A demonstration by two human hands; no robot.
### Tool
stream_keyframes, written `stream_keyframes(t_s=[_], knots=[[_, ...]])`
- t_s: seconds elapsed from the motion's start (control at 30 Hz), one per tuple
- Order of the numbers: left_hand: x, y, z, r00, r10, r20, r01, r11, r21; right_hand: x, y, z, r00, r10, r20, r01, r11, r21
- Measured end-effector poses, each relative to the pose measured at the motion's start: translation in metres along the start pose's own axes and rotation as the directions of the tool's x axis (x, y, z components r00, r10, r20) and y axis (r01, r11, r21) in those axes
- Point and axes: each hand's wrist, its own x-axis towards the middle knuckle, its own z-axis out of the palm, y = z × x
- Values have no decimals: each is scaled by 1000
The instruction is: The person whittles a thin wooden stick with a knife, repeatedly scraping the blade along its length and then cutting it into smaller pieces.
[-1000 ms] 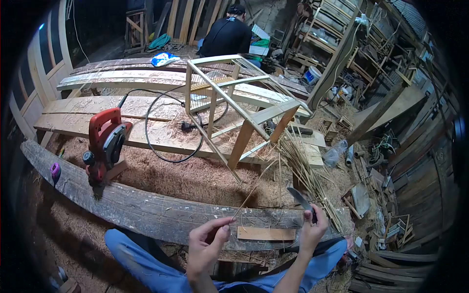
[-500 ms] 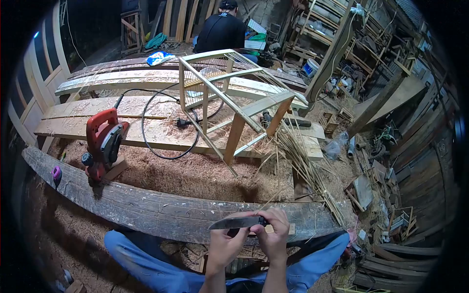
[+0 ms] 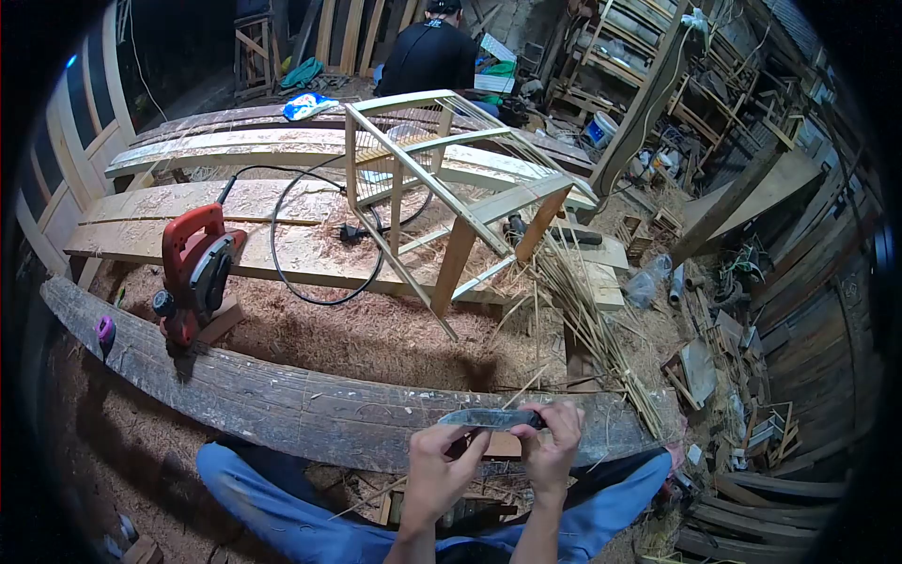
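Note:
My right hand [image 3: 552,444] grips the dark handle of a knife [image 3: 484,419], whose broad blade points left across the front of the bench plank. Under the blade, my left hand [image 3: 443,472] is closed, thumb and fingers together. A thin pale strip [image 3: 368,495] sticks out at its lower left, over my lap; the part inside the fingers is hidden. Between my hands a small wooden block [image 3: 502,444] shows on the weathered plank [image 3: 310,414].
A wooden chair frame [image 3: 423,188] lies tilted on boards beyond the plank. Left of it stands a red power planer [image 3: 193,273] with a black cable. Bamboo strips [image 3: 601,329] lie bundled at right. Wood shavings cover the floor. A person [image 3: 427,56] in black sits at the back.
My right hand and the knife have shifted right and slightly up, and the blade has turned more level. My hands are farther apart. The pale strip now shows beside my left hand.

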Motion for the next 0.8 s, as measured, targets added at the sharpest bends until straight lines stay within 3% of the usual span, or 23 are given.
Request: stream_keyframes(t_s=[0.07,0.13,0.17,0.23,0.37,0.43,0.53,0.7,0.8], knots=[[-2,7,-10,998,-52,-20,50,995,-82,-1,15,-2,1000,-1,-15,0,999,-44],[-6,20,-31,989,-122,-84,101,970,-219,2,51,-15,888,331,-319,-329,942,61],[-7,20,-40,989,-87,-120,60,975,-213,-2,66,-28,919,294,-263,-316,947,-48],[-7,15,-44,988,-90,-123,65,979,-195,0,43,-36,936,286,-205,-298,954,-26],[4,4,-20,994,-35,-101,16,983,-184,-3,19,-14,963,247,-105,-218,949,227],[2,5,-16,993,-112,-44,95,954,-284,-3,4,-7,989,148,-27,-139,967,212],[2,6,-14,994,-91,53,101,965,-242,-1,-18,4,995,74,61,-89,947,308],[-2,-2,1,956,-197,216,259,914,-311,-5,-24,14,997,25,67,-44,954,295],[0,4,2,957,-215,196,275,887,-370,-6,-18,16,998,-15,58,-1,967,254]])
